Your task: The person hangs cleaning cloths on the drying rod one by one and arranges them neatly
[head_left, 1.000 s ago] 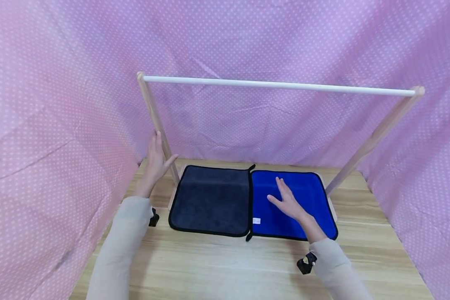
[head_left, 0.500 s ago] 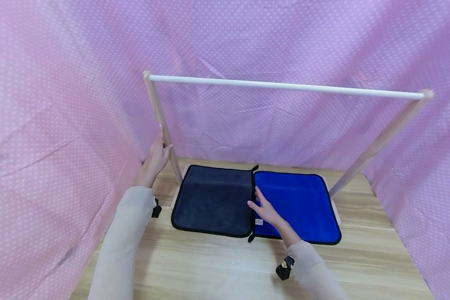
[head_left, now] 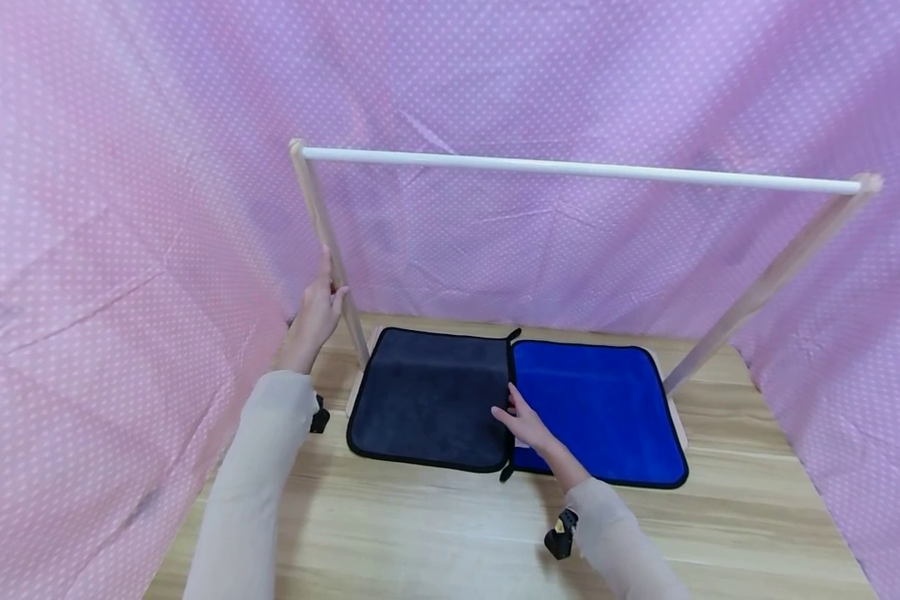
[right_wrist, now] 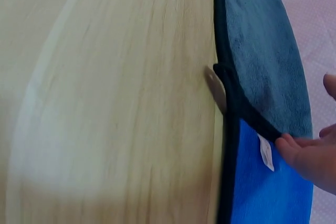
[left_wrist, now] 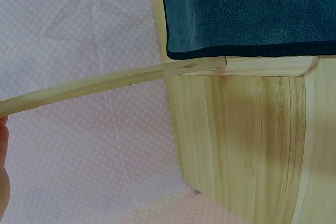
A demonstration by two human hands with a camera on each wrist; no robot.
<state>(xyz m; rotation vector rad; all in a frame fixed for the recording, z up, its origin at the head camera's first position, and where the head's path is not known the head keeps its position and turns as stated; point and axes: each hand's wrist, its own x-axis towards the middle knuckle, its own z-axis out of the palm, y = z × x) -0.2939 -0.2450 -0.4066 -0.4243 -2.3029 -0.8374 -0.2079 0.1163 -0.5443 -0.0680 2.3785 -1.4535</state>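
A dark grey cloth (head_left: 435, 400) and a blue cloth (head_left: 600, 408), both black-edged, lie side by side under a wooden rack. My left hand (head_left: 318, 315) holds the rack's left post (head_left: 351, 321), index finger pointing up along it; in the left wrist view its fingers barely show at the left edge. My right hand (head_left: 528, 427) is over the seam between the cloths. Its lower fingertips (right_wrist: 283, 141) touch the black hem (right_wrist: 257, 119) in the right wrist view, with the thumb apart from them. A white label (right_wrist: 266, 153) sits on the blue cloth beside them.
The rack's white bar (head_left: 570, 169) spans above the cloths, and its right post (head_left: 765, 287) slants up on the right. Black loops (head_left: 506, 473) mark the seam's ends. A pink dotted curtain (head_left: 450, 83) surrounds the wooden table (head_left: 420, 533).
My right hand has moved left from above the blue cloth to the seam between the cloths. My left hand has come closer around the post, fingers now narrower.
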